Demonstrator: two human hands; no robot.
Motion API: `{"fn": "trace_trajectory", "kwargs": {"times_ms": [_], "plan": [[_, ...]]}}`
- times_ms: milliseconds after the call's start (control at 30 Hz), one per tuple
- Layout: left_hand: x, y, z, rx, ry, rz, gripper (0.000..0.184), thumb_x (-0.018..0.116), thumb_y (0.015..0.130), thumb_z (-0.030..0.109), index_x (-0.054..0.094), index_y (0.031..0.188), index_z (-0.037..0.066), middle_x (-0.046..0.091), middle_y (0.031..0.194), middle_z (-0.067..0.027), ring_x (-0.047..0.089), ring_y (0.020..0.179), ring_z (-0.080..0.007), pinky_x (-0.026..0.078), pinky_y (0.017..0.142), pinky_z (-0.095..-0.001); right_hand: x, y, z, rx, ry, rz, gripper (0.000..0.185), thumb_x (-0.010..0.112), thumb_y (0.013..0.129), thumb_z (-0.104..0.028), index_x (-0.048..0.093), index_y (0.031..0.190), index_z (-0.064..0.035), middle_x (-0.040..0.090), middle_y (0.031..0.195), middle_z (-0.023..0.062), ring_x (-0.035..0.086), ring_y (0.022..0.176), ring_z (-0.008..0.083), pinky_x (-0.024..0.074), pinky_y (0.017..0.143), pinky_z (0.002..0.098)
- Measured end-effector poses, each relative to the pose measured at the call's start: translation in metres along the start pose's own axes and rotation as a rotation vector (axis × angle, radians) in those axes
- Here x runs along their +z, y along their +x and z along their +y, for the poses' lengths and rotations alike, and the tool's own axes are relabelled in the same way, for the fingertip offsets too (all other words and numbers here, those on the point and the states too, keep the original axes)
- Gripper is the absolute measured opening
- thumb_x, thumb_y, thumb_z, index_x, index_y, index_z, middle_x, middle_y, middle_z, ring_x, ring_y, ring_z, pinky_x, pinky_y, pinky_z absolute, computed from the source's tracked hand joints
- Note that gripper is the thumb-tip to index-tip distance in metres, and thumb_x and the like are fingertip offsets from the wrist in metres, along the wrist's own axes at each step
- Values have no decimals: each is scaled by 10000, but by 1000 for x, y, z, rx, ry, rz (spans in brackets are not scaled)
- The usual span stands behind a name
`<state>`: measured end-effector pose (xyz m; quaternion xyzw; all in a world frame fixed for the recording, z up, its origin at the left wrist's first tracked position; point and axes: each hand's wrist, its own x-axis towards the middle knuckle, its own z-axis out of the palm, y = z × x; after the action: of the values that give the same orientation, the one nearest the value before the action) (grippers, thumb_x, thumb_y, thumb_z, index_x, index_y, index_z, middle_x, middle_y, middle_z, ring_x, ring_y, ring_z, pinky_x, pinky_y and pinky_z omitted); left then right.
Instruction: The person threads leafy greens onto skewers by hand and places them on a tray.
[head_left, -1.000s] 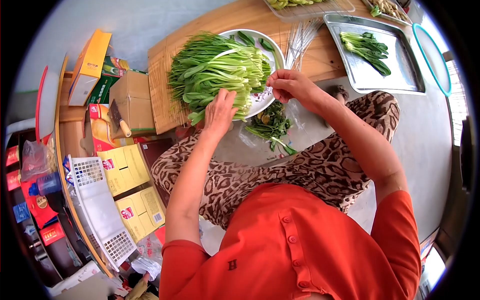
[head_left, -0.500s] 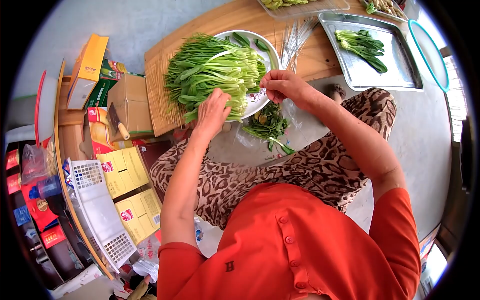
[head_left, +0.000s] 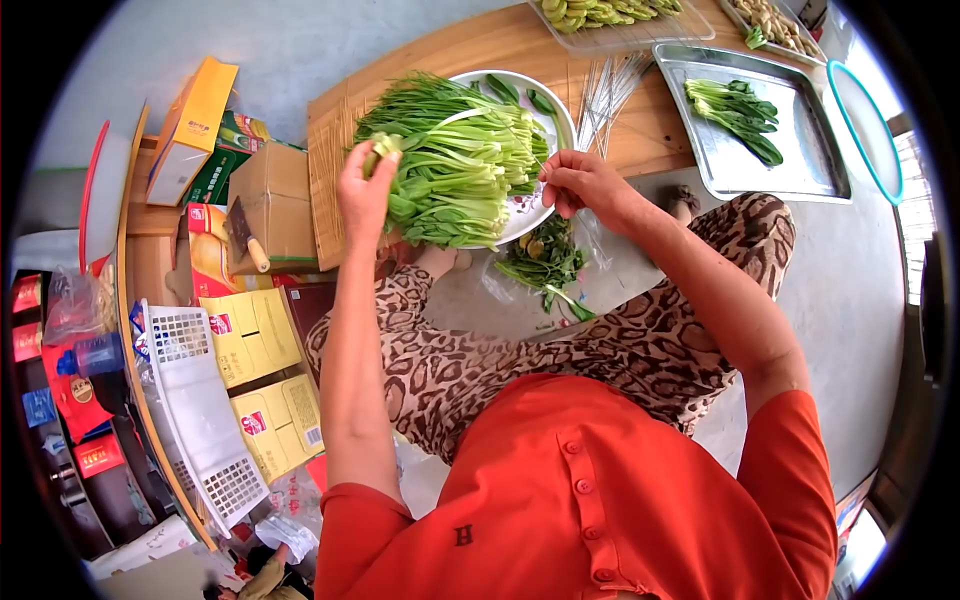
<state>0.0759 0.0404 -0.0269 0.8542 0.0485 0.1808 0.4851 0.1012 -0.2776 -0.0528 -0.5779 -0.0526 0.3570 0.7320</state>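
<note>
My left hand [head_left: 366, 190] is raised at the left side of the pile, its fingers closed on a small pale-green bundle of leafy greens [head_left: 384, 146]. My right hand [head_left: 585, 186] hovers at the right rim of the plate, thumb and fingertips pinched together. Something thin may be between them, but I cannot make it out. Between my hands, a large heap of leafy greens [head_left: 455, 180] lies with its cut stems to the right. The heap covers much of a white plate [head_left: 563, 125] and spills over its left side.
Thin metal skewers [head_left: 608, 100] lie on the wooden table [head_left: 650, 130]. Beyond them, a metal tray [head_left: 810, 150] holds a bunch of greens [head_left: 735, 115]. A plastic bag with trimmings [head_left: 545, 260] sits below the plate. Cartons [head_left: 275, 200] and a knife [head_left: 245, 235] are at left.
My left hand has moved left and up from the front of the heap, and pale-green greens now show in its fingers. My right hand stays pinched near the plate's rim. The view has shifted slightly.
</note>
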Motion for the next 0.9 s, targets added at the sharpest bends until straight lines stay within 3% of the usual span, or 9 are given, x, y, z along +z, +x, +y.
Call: {"fn": "trace_trajectory", "kwargs": {"times_ms": [67,133,267,333,400,467,600,733,900], "plan": [[-10,5,35,-41,-198,144,260,632,882,100,563,1115,6,663,979,-63,607,897,-111,458,826,-230,0,1,1,-1,9,1,73,532,903,-130,563,904,-64,644,695,55,512,486,96,390,477,227],[-20,16,39,77,-351,227,231,646,879,116,563,1076,28,659,955,-60,595,858,-103,452,785,-231,2,0,2,5,17,-4,73,531,900,-124,560,910,-59,642,694,60,502,481,95,387,476,225],[-43,25,43,-29,-566,305,194,656,879,146,548,986,24,587,829,-17,524,701,-89,434,635,-224,5,1,1,-6,-4,20,84,525,891,-107,555,929,-39,627,691,72,446,460,93,354,452,223],[-41,21,47,6,-649,297,176,650,889,186,538,939,60,540,792,2,491,689,-101,416,598,-235,4,1,2,-18,-8,14,88,521,890,-102,554,935,-33,618,685,71,427,455,92,340,444,222],[-40,13,44,-227,-951,171,175,642,898,229,531,917,94,520,786,3,493,714,-119,416,597,-246,5,1,1,-25,21,1,88,513,891,-95,556,939,-34,596,666,57,412,451,89,319,432,222],[-31,3,24,-289,-1033,33,180,587,930,289,523,958,123,513,793,13,495,702,-116,439,610,-256,5,1,4,-38,29,4,85,517,893,-98,557,938,-37,588,661,50,405,448,83,312,429,219],[23,-39,20,-434,-948,-27,250,681,862,232,541,985,66,524,796,-10,490,608,-130,405,502,-236,10,-2,-1,-55,38,21,82,543,904,-123,560,928,-47,578,668,34,385,446,65,293,422,210],[61,-78,58,-551,-891,-148,319,772,782,173,578,1008,61,556,828,18,503,640,-90,415,557,-215,29,-11,-12,-102,-59,-29,113,588,914,-193,562,937,-86,535,694,-14,358,492,35,262,448,185],[81,-96,82,-463,-825,-211,344,756,795,124,546,1053,36,603,917,-6,563,773,-88,454,689,-221,45,-17,-11,-105,-12,-116,157,617,913,-217,572,960,-75,528,715,-26,369,520,36,287,466,189]]}}
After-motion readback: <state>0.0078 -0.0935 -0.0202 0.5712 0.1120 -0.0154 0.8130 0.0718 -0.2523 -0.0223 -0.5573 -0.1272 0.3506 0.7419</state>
